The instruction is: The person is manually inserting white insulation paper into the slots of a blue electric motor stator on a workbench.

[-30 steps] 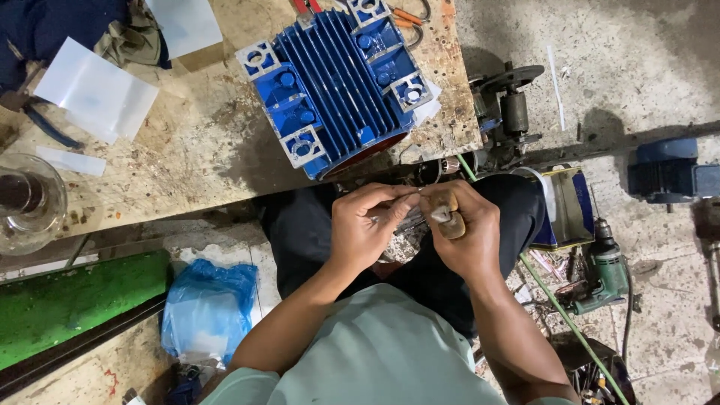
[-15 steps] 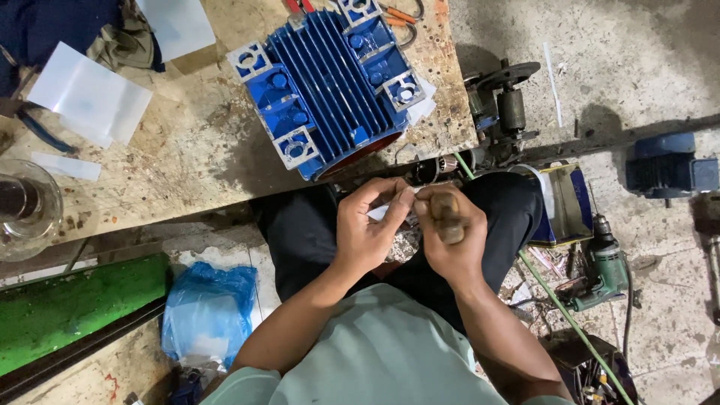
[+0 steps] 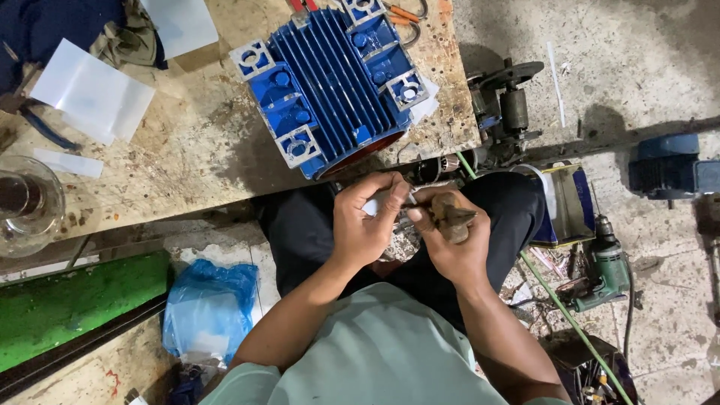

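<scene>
Setting: stained wooden counter (image 3: pixel 165 161) above a concrete floor.
On the counter: blue finned metal motor housing (image 3: pixel 330 79).
Left hand (image 3: pixel 364 225): your fingers pinch a small pale strip (image 3: pixel 377 202) over your lap.
Right hand (image 3: pixel 454 240): closed round a brown wooden-handled tool (image 3: pixel 450 217), its tip meeting the strip.
Floor: green power drill (image 3: pixel 604 266) to your right.
</scene>
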